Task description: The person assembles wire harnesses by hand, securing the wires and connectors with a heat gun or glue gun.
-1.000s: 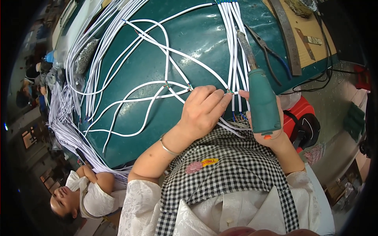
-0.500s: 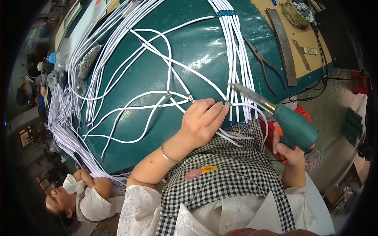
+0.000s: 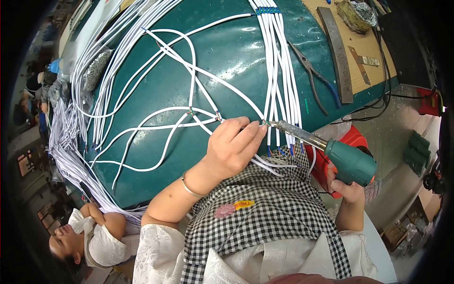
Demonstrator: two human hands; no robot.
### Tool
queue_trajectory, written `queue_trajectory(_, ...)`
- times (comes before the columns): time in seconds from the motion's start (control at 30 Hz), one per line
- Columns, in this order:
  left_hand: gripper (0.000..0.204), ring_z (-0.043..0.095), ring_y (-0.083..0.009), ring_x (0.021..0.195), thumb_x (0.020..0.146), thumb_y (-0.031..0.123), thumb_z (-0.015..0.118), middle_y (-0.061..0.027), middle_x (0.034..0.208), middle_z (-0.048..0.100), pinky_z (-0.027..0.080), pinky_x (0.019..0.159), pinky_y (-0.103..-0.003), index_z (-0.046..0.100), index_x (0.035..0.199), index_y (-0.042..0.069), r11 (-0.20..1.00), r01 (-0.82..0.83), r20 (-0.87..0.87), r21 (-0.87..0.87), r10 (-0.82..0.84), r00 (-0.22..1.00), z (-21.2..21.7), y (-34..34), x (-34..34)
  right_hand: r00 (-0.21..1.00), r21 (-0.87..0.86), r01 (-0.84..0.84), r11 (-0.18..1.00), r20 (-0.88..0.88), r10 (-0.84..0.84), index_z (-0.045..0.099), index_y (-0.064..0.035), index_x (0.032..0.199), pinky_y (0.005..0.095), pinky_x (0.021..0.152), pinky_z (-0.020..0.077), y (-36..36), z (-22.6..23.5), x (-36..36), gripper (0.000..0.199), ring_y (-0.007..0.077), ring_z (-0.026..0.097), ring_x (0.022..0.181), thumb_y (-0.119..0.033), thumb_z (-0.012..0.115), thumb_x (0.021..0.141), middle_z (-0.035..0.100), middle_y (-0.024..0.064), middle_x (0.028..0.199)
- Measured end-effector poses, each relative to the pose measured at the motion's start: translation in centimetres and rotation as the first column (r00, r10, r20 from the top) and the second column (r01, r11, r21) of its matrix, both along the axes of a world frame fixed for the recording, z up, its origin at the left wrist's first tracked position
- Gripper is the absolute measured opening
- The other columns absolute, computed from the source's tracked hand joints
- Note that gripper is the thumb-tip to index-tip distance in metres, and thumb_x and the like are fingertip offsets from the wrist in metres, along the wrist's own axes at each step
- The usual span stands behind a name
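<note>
My left hand (image 3: 234,146) pinches a white cable near its stripped end, where thin coloured wires (image 3: 267,123) show at the fingertips. In my right hand (image 3: 349,188) is a green pistol-shaped soldering iron (image 3: 352,162), gripped by its handle. Its metal tip reaches left to the coloured wires and appears to touch them. Beyond my left hand, white cables (image 3: 161,109) loop and cross on the green table mat (image 3: 227,52), with other coloured wire joints (image 3: 190,111) among them. Several white cables (image 3: 272,57) run side by side toward me, their blue-tipped ends near my apron.
Pliers (image 3: 309,71) and a flat metal bar (image 3: 335,54) lie at the right. Beyond is a bowl-like holder (image 3: 354,18) with shiny metal shavings. Cable bundles (image 3: 71,146) hang over the left edge, near another person (image 3: 106,236). A red container (image 3: 352,138) stands below the table's right side.
The soldering iron's tip has come down from above the cables to the wires at my left fingertips. The whole view has shifted slightly; my left hand keeps its pinch.
</note>
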State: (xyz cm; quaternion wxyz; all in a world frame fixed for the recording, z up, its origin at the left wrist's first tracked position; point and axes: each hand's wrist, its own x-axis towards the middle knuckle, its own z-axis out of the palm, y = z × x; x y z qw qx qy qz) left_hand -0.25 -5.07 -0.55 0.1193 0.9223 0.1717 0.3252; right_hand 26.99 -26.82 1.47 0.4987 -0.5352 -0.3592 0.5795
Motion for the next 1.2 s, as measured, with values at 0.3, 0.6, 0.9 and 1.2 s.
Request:
queue_trajectory(0.3, 0.03, 0.065, -0.0249, 0.079, 0.068, 0.007, 0.072, -0.0106, 0.092, 0.068, 0.051, 0.061, -0.034, 0.072, 0.096, -0.002, 1.0, 0.007, 0.001, -0.016, -0.007, 1.0, 0.0, 0.0, 0.0, 0.999, -0.009, 0.025, 1.0, -0.029, -0.025, 0.054, 0.0052, 0.124, 0.0263, 0.062, 0.0505, -0.3, -0.8, -0.2, 0.054, 0.016, 0.059, 0.074, -0.016, 0.082, 0.082, 0.058, 0.0101, 0.096)
queue_trajectory(0.6, 0.029, 0.065, -0.0246, 0.079, 0.067, 0.006, 0.072, -0.0099, 0.092, 0.068, 0.051, 0.061, -0.033, 0.073, 0.095, -0.002, 1.0, -0.004, 0.008, -0.008, 0.004, 1.0, 0.1, 0.0, 0.0, 1.0, -0.08, 0.011, 0.997, -0.01, -0.012, 0.058, 0.0031, 0.112, 0.0269, 0.058, 0.0476, 0.2, 0.3, -0.2, 0.04, 0.0137, 0.057, 0.067, -0.015, 0.08, 0.084, 0.06, 0.0061, 0.081)
queue_trajectory(0.9, 0.03, 0.065, -0.0241, 0.079, 0.065, 0.007, 0.071, -0.0096, 0.091, 0.068, 0.051, 0.062, -0.033, 0.073, 0.094, -0.002, 1.0, -0.005, 0.011, -0.004, 0.005, 1.0, -0.2, 0.0, 0.0, 0.999, -0.002, -0.036, 0.999, 0.024, 0.036, 0.061, 0.0027, 0.112, 0.0283, 0.068, 0.0518, 0.7, 0.9, 0.1, 0.041, 0.0166, 0.061, 0.082, -0.01, 0.083, 0.08, 0.064, 0.0085, 0.096)
queue_trajectory(1.2, 0.031, 0.065, -0.0245, 0.079, 0.066, 0.008, 0.069, -0.0101, 0.093, 0.068, 0.05, 0.061, -0.033, 0.072, 0.095, -0.002, 1.0, -0.002, 0.019, -0.007, 0.002, 1.0, -0.1, 0.0, 0.1, 0.999, -0.011, 0.04, 0.999, 0.014, -0.04, 0.046, 0.0059, 0.133, 0.0275, 0.044, 0.0469, 1.0, 0.5, -0.4, 0.067, 0.0163, 0.055, 0.049, -0.02, 0.081, 0.082, 0.053, 0.0082, 0.069)
